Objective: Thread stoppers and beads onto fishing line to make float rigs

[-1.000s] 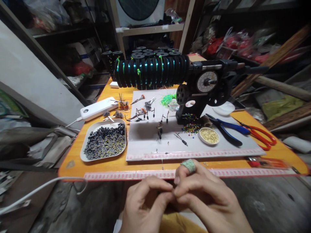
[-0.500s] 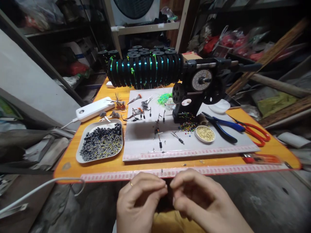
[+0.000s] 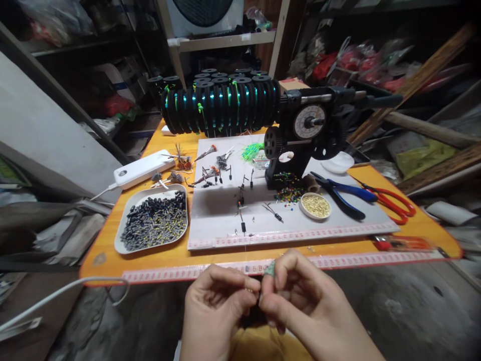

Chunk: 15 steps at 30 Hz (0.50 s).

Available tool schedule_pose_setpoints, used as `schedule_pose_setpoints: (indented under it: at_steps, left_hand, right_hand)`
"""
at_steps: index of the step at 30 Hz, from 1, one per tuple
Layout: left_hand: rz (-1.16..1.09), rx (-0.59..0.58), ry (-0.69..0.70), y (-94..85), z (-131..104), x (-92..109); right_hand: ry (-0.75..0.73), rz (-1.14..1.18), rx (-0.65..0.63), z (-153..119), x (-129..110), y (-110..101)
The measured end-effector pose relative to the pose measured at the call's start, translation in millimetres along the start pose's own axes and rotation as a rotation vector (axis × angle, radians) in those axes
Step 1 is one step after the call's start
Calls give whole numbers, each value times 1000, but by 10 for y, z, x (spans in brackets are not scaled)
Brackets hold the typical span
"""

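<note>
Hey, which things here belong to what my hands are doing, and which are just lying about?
Probably in the job:
left hand and right hand, close together; anything pinched is too small to tell
tray of small pieces
dish of gold bits

Probably just lying about:
blue-handled pliers
orange-handled scissors
white oblong device

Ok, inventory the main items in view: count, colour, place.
table: one, orange, centre
board: one, grey, on table
parts tray: one, white, left
oblong device: one, white, behind tray
geared machine: one, black, board's rear
spools: many, black, beside machine
beads: many, multicoloured, machine's foot
dish: one, white, on board
pliers: one, blue-black, right of dish
scissors: one, red-handled, right of pliers
left hand: one, bare, foreground
right hand: one, green-wrapped finger, foreground
</note>
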State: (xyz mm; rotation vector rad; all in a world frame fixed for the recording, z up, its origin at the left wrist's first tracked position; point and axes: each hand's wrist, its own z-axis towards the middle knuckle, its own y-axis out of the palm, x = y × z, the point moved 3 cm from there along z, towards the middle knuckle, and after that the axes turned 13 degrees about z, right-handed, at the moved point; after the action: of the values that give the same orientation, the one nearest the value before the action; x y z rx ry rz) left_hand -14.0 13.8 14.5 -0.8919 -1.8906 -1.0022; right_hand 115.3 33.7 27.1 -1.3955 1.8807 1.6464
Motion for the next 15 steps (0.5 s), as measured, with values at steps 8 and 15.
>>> schedule_pose_setpoints:
  at_steps: [8, 15]
  left_hand:
    - [-17, -21, -16, -7, 11, 1]
    - [56, -103, -33, -25, -2, 5]
  right_hand:
    - [-9, -18, 37, 4, -20, 33]
    - [28, -22, 24, 34, -35, 32]
